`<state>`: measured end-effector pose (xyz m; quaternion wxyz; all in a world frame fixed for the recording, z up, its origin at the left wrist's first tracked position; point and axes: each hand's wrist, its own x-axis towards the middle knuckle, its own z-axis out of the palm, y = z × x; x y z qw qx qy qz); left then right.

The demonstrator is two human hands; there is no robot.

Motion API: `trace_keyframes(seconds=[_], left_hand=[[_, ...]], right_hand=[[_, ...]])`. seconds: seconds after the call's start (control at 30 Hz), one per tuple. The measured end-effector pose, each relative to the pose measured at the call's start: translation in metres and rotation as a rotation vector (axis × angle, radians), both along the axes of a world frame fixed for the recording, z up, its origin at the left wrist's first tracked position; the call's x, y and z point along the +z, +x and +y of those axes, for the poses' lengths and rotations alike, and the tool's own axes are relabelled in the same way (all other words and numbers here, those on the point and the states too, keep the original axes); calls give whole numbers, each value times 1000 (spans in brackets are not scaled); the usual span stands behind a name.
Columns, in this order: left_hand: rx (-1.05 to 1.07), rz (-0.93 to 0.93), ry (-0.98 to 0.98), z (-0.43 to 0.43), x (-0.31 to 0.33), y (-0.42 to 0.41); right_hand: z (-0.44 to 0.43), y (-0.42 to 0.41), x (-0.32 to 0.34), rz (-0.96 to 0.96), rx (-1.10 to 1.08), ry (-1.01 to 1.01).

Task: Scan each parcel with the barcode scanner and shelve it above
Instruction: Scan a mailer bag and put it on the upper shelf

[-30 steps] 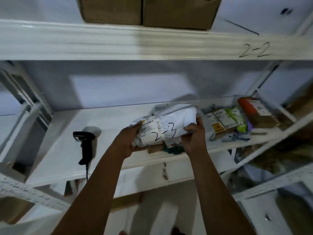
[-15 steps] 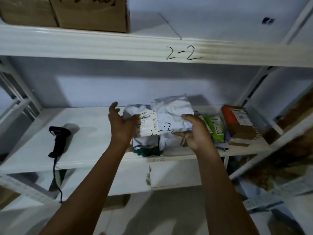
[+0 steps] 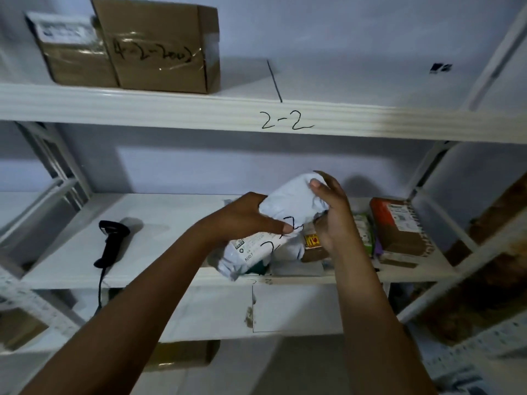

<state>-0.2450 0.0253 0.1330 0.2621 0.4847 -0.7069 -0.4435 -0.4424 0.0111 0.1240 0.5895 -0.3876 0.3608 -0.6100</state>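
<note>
White plastic parcel (image 3: 291, 201), tilted, hangs just over the middle shelf (image 3: 159, 223). The left hand (image 3: 242, 220) wraps its side, thumb half covering the scrawled number. The right hand (image 3: 333, 218) pinches the top corner with curled fingers (image 3: 316, 185). The label is too blurred to read. The barcode scanner (image 3: 111, 240) lies well to the left.

Bare hands, bare forearms
The left hand (image 3: 242, 218) and right hand (image 3: 333, 218) are uncovered, and both forearms run bare as far back from the fingers (image 3: 328, 182) as can be seen; a thumbnail shows on each.
</note>
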Motion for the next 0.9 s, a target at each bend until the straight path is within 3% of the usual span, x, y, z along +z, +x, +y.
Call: trace_keyframes(seconds=[0.2,0.37,0.6,0.73,0.9], left_hand=[[-28,-50,-19,12,56,34],[-14,-158,-66,20,100,60],[-47,-170,-90,29,156,104],[19,-51,-133,22,160,112],[193,304,-193,8,157,85]], right_hand=[[9,15,40,45,240,-49],[14,37,73,134,131,-171],[-1,63,120,7,-27,-259],[-23,79,149,-111,-174,-273],[-29,124,160,-135,127,-209]])
